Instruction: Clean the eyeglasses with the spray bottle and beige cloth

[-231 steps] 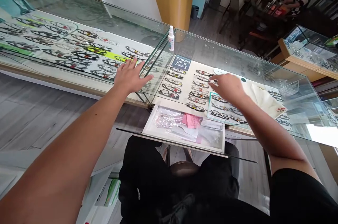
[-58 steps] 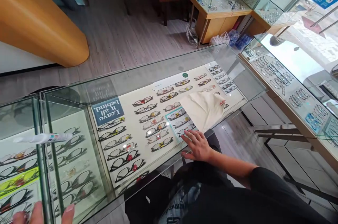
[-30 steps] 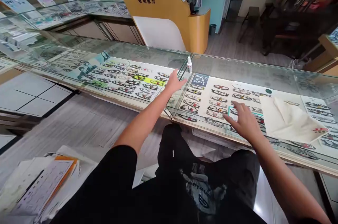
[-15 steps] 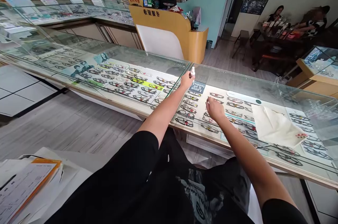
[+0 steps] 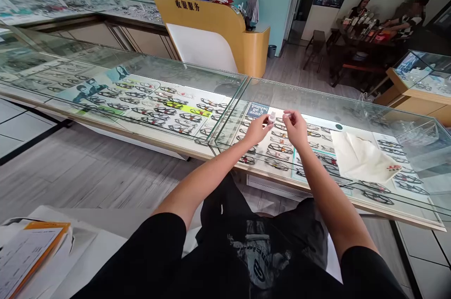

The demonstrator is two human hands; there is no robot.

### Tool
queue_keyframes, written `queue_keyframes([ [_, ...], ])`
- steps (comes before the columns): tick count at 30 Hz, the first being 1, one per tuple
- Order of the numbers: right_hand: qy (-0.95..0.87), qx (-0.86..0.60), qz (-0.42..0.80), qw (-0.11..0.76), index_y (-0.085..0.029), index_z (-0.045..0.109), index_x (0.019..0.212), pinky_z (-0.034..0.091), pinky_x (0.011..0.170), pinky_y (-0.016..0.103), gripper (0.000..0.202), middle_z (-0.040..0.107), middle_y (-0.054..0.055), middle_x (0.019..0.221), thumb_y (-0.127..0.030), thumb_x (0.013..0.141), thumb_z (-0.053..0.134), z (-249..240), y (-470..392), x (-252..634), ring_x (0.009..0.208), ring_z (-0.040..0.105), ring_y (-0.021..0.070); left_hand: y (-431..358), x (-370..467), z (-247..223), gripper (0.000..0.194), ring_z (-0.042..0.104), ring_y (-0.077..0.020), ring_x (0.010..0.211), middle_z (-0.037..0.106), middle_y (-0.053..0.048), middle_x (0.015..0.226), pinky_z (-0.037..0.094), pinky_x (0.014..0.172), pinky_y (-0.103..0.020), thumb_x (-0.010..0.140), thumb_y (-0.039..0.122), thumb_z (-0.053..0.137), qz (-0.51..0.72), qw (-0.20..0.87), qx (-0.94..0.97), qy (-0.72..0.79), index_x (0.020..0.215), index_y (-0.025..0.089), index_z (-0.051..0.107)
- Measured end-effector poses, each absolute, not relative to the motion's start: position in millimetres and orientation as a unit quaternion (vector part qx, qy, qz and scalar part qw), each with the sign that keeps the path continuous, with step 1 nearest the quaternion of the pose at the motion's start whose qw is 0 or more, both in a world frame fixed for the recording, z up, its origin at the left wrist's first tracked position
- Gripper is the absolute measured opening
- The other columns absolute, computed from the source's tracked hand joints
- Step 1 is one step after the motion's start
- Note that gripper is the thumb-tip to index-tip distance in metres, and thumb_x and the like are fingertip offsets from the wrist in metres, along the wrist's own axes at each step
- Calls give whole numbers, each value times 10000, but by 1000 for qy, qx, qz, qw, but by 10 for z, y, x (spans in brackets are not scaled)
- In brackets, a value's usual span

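Observation:
My left hand (image 5: pixel 258 131) is closed around a small white bottle (image 5: pixel 271 118), which sticks out past the thumb and fingers toward the right. Just beside it, my right hand (image 5: pixel 297 128) is pinched, with a small pale piece (image 5: pixel 288 114) at its fingertips, too small to name. The two hands are close together but apart, above the glass counter top. Under the glass lie rows of eyeglass frames (image 5: pixel 280 148) and a dark blue card (image 5: pixel 257 110) with white lettering. A cream cloth (image 5: pixel 362 158) with red letters is spread on the glass to my right.
The glass display counter (image 5: pixel 141 137) runs across in front of me. Behind it stands a yellow-and-white cashier desk (image 5: pixel 207 31). Papers and an orange envelope (image 5: pixel 45 238) lie at lower left. Two people sit at a cluttered table (image 5: pixel 366 31) at the back right.
My left hand has drawn back and right with the bottle, now tilted. My right hand has risen slightly, turned upward and come close to it. The view has shifted a little.

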State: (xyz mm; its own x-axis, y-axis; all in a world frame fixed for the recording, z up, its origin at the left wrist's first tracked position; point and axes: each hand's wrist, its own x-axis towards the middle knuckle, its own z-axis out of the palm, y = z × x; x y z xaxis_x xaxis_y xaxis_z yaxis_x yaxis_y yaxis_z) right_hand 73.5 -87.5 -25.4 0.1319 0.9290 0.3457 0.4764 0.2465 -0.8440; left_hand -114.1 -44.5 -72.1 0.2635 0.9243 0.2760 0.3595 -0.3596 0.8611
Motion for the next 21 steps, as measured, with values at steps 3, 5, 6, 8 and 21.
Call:
queue_keyframes([
  [3, -642, -563, 213, 474, -246, 712, 1182, 468, 715, 343, 307, 620, 1, 833, -483, 1020, 603, -62, -922, 795, 732, 567, 197, -603, -984, -727, 280, 769, -245, 1132, 820, -74, 1202, 597, 989, -378, 1009, 299, 685, 408, 358, 731, 414, 1280, 237, 721],
  [5, -667, -574, 199, 432, -243, 720, 1176, 464, 716, 354, 294, 643, 8, 832, -463, 1014, 612, 15, -951, 835, 728, 580, 204, -644, -899, -729, 278, 768, -243, 1106, 818, -70, 1168, 604, 981, -379, 1010, 300, 680, 406, 362, 737, 401, 1277, 237, 724],
  [6, -677, -580, 190, 411, -240, 722, 1179, 464, 721, 359, 294, 658, 14, 835, -454, 1011, 611, 39, -962, 852, 730, 590, 208, -652, -862, -725, 281, 769, -247, 1098, 818, -71, 1153, 608, 983, -384, 1010, 297, 678, 401, 361, 741, 400, 1280, 234, 725],
  [8, -695, -591, 165, 375, -233, 728, 1186, 463, 732, 366, 300, 688, 28, 851, -440, 1007, 605, 67, -972, 879, 747, 611, 220, -669, -806, -700, 306, 771, -270, 1117, 818, -87, 1158, 609, 1012, -417, 1017, 289, 665, 378, 355, 751, 410, 1310, 219, 719],
  [21, -744, -621, 91, 229, -266, 678, 1112, 390, 672, 358, 247, 783, 81, 905, -469, 992, 607, 56, -953, 957, 756, 667, 278, -2025, -2249, -1228, 185, 699, -299, 1206, 736, -109, 1218, 571, 1129, -460, 1036, 431, 643, 587, 254, 499, 584, 1117, 295, 739],
])
